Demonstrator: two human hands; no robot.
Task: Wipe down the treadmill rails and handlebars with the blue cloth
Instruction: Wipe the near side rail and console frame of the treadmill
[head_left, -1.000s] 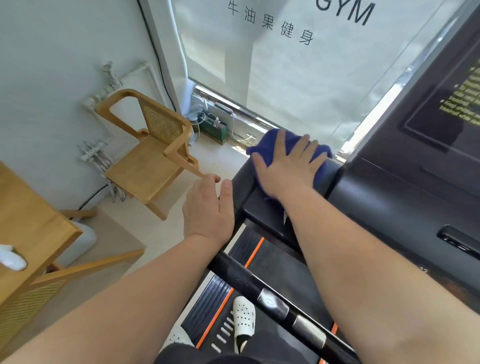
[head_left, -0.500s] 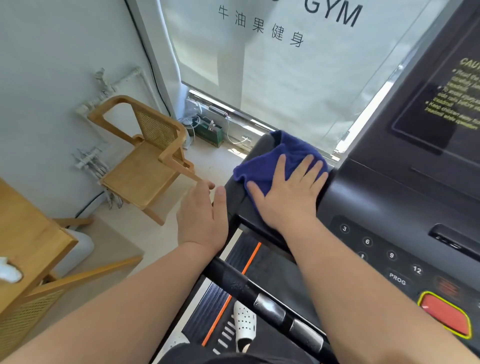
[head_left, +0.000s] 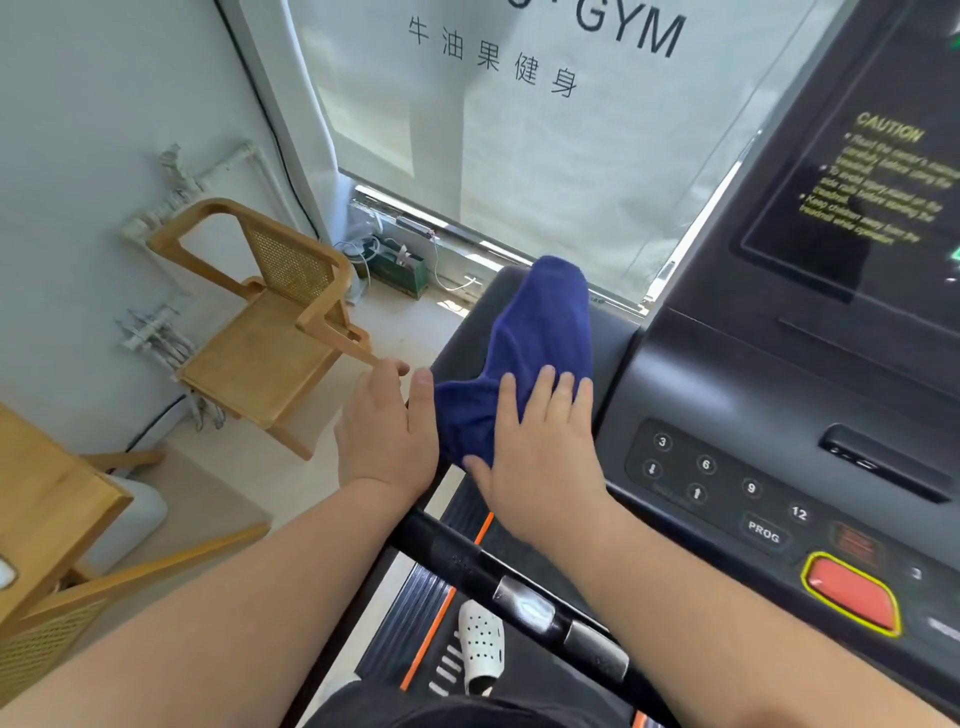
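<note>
The blue cloth (head_left: 535, 338) lies stretched along the black left side rail (head_left: 467, 332) of the treadmill, beside the console. My right hand (head_left: 535, 447) presses flat on the cloth's near end with straight fingers. My left hand (head_left: 387, 426) rests on the rail's outer edge just left of the cloth, thumb alongside it, fingers extended and holding nothing. A black handlebar (head_left: 467, 561) with metal sensor plates runs diagonally under both wrists.
The console (head_left: 779, 441) with number keys and a red stop button (head_left: 852, 592) is on the right. A wooden chair (head_left: 270, 322) stands left of the treadmill, and a wooden table (head_left: 47, 499) at the far left. My white shoe (head_left: 480, 644) is on the belt below.
My right hand has dragged the cloth back along the rail toward me, leaving the cloth stretched out ahead of it. My left hand stayed on the rail's edge.
</note>
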